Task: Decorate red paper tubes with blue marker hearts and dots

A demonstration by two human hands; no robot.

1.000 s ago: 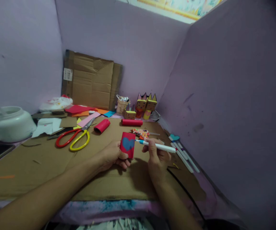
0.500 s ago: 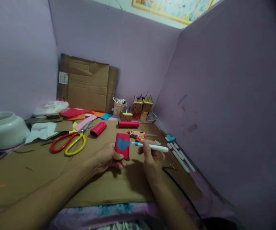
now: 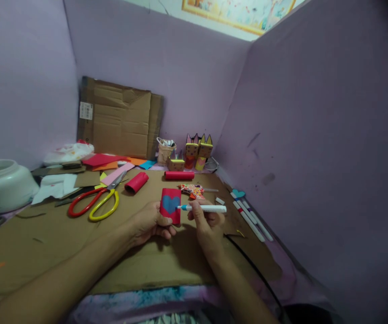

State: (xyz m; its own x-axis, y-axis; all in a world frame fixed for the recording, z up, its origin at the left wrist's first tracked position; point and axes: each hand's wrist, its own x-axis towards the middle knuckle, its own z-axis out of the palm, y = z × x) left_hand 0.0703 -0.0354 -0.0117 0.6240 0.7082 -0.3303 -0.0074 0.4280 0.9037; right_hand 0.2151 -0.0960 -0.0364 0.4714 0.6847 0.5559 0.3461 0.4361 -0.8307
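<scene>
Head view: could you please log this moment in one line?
left hand: holds red piece bearing blue heart; right hand: holds white marker, tip at heart's right edge; scissors: on cardboard

Flattened cardbd (image 3: 121,119) leans vs. back wall (image 3: 194,81), wht pot (image 3: 8,191) at far L, framed pic (image 3: 241,14) up top.

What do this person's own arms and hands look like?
The left hand and right hand are ungloved; the forearms are bare, with no sleeve, watch or bracelet in view. No ring can be made out on the fingers.
</scene>
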